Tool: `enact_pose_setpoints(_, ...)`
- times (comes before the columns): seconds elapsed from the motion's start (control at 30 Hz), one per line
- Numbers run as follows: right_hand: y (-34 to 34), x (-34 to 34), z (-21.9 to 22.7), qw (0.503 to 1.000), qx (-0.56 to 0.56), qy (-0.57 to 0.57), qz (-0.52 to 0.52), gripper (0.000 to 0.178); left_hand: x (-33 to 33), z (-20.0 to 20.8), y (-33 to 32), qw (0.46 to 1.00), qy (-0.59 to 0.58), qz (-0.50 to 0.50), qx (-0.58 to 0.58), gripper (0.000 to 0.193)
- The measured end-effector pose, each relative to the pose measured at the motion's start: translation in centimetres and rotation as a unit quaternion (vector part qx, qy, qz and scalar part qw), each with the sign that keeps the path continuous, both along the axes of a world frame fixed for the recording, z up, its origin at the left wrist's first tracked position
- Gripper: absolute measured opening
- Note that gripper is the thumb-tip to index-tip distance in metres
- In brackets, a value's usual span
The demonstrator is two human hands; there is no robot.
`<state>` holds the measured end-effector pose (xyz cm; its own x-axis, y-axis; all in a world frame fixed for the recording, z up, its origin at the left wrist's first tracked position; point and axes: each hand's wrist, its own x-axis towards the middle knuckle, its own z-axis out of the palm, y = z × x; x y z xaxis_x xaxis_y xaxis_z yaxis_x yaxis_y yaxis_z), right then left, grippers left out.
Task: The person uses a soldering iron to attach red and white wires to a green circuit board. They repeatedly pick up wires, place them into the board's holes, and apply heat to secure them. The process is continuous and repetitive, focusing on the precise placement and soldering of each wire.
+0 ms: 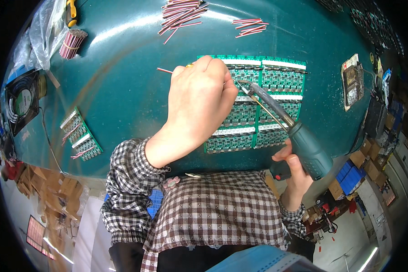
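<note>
The left hand (203, 95), closed in a pinch, has hold of a thin red wire (164, 70), its tail jutting leftward. It covers the upper-left of the green circuit-board panel (257, 121), nearer than the right hand (298, 177), wrapped around a soldering gun (310, 152) slanting up-left, tip just right of the left fingertips.

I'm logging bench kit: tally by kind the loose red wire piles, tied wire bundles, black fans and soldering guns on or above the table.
Loose red wire piles: 2
Tied wire bundle: 1
Black fan: 1
Soldering gun: 1
Total: 5
</note>
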<state>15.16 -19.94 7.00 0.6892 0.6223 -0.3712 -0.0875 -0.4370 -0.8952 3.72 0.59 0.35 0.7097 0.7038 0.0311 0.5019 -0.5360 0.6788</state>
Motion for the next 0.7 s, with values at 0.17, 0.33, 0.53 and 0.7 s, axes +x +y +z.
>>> enact_pose_setpoints(0.17,0.15,-0.12,0.13,1.000,0.004,0.001,-0.004,0.046,0.01,0.03,0.02,1.000,-0.005,0.002,-0.003,0.011)
enact_pose_setpoints(0.33,-0.17,0.07,-0.08,1.000,0.008,-0.008,0.000,0.045,0.04,0.00,-0.02,1.000,-0.003,0.005,-0.004,0.011)
enact_pose_setpoints(0.53,-0.28,0.11,0.01,1.000,0.014,0.006,-0.004,0.046,0.06,0.17,0.02,1.000,-0.008,0.000,-0.012,0.011)
enact_pose_setpoints(0.7,-0.82,0.40,-0.42,0.999,0.035,0.012,0.001,0.047,-0.15,0.36,0.12,1.000,-0.009,-0.001,-0.017,0.011)
